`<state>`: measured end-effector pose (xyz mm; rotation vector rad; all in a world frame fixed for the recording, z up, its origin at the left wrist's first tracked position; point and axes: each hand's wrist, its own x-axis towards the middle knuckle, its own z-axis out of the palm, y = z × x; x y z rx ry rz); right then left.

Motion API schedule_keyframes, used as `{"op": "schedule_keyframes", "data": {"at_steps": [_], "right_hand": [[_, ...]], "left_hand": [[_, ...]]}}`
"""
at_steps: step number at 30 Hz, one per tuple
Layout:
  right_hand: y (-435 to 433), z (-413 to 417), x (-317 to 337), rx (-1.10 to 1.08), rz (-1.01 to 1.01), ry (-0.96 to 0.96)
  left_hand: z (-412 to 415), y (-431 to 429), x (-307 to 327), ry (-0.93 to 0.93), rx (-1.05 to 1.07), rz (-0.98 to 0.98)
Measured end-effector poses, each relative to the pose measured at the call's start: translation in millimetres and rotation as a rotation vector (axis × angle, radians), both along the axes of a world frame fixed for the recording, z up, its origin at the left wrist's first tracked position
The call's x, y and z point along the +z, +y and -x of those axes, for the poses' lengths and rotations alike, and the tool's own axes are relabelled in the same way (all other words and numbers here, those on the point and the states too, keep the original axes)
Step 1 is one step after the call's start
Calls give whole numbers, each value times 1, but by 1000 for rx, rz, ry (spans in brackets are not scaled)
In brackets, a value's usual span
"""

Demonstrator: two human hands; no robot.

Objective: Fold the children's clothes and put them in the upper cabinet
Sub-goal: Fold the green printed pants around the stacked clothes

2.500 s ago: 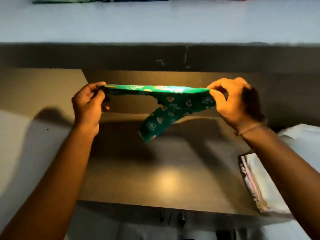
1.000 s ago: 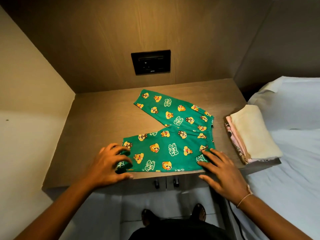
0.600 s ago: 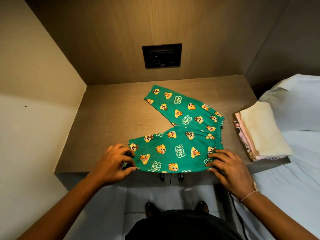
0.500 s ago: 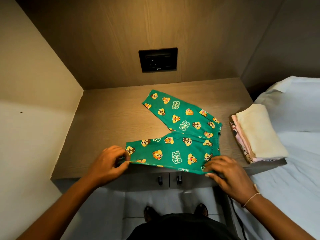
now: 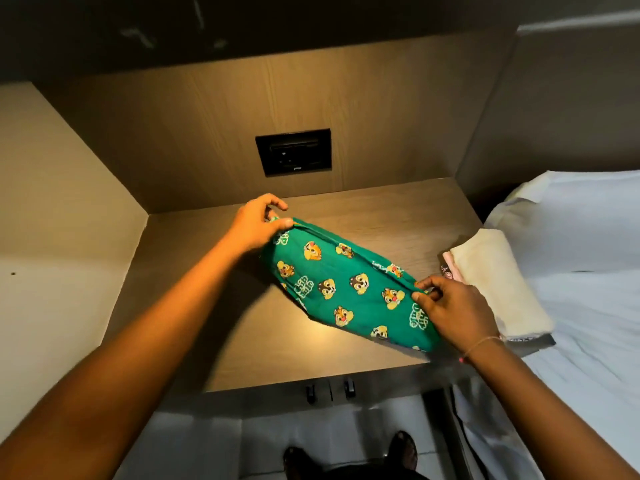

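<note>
1. The green printed trousers (image 5: 349,289) hang just above the wooden counter (image 5: 214,306), stretched slantwise between the two hands, in front of the black wall socket (image 5: 293,152).
2. The left hand (image 5: 258,223) is clenched on the far end of the cloth, nearer the socket; the right hand (image 5: 453,308) pinches the near end between thumb and fingers, farther from the socket.
3. The cloth sags and wrinkles between the grips, so it appears to be light, soft and limp. It will likely not keep a fold unless laid flat and pressed.
4. The best holds are probably at corners or along the waistband, both ends at once, since a single grip would let it droop and unfold.
5. A folded stack (image 5: 491,282), cream cloth over pink, rests on the counter to the right of the socket, at the counter's edge beside the white bed (image 5: 581,244).
6. The upper cabinet is out of view, so its contents cannot be told. The lower doors under the counter are shut.
</note>
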<state>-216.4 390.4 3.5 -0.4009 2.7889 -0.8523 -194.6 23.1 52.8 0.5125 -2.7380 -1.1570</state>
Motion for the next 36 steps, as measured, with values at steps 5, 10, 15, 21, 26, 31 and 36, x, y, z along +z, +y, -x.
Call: {"op": "schedule_keyframes", "data": {"at_steps": [5, 10, 15, 21, 26, 31, 36], "right_hand": [[-20, 18, -3, -59, -207, 71], [-23, 12, -5, -4, -182, 235], [-11, 1, -19, 343, -302, 119], [-25, -32, -25, 485, -271, 174], [-59, -62, -32, 526, -218, 173], [-50, -64, -28, 574, -118, 222], [-30, -65, -40, 808, -150, 237]], "left_hand": [[53, 8, -9, -123, 15, 41], [27, 47, -33, -138, 86, 345], [-48, 120, -92, -404, -123, 472], [-41, 54, -96, -423, -270, 602], [-34, 14, -82, -429, -303, 579], [-79, 36, -75, -154, -354, 484], [-156, 64, -92, -146, -548, 490]]}}
